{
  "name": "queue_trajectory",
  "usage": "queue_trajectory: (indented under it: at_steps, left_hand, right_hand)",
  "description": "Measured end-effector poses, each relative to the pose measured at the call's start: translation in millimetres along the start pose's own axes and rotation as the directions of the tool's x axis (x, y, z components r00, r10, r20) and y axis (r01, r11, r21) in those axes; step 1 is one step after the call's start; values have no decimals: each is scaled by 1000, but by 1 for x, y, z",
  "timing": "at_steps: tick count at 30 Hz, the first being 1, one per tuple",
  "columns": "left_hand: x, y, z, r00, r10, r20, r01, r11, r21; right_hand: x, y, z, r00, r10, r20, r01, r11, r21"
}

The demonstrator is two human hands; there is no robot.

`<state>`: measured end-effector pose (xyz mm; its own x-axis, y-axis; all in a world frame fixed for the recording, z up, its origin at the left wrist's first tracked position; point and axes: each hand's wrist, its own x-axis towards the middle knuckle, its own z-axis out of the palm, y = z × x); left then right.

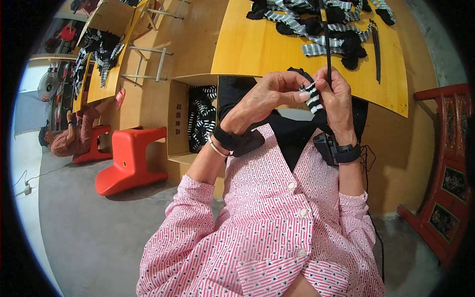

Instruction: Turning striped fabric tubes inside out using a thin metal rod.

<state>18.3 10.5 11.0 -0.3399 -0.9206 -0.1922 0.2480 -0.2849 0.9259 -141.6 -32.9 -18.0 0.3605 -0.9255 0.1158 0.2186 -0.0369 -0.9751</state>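
Striped sock (312, 97), black and white, was between my two hands, in front of my chest and just above the near edge of the yellow table (247, 44). My left hand (269, 96) was grasping its upper end with thumb and fingers, and my right hand (338, 99) was closed around its other side together with a thin black rod (327, 39) that stood up from my fist. Beside my left forearm stood an open cardboard box (177, 119), and inside it lay more striped socks (202, 119). On the table top was a pile of the same socks (321, 24). A red plastic stool (129, 158) lay tipped on the grey floor (94, 232), and further left another person (74, 133) sat at a second table.
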Motion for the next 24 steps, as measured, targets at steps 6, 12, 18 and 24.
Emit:
queue_trajectory:
  at_steps: [6, 12, 18, 24]
  left_hand:
    - [-18, -3, 12, 983, -169, -78, 174, 983, 60]
    - [-12, -1, 14, 999, 26, -37, -21, 994, 109]
    - [-4, -9, 11, 971, 86, -223, -137, 964, -229]
    - [2, -11, 10, 962, 133, -238, -171, 974, -147]
  right_hand:
    - [6, -1, -7, 998, -59, -23, 58, 998, -10]
    - [6, -4, 0, 999, -21, -40, 21, 1000, 8]
    - [-4, -18, 8, 985, 163, 55, -167, 982, 92]
    - [-6, -21, -1, 960, 217, 176, -242, 960, 138]
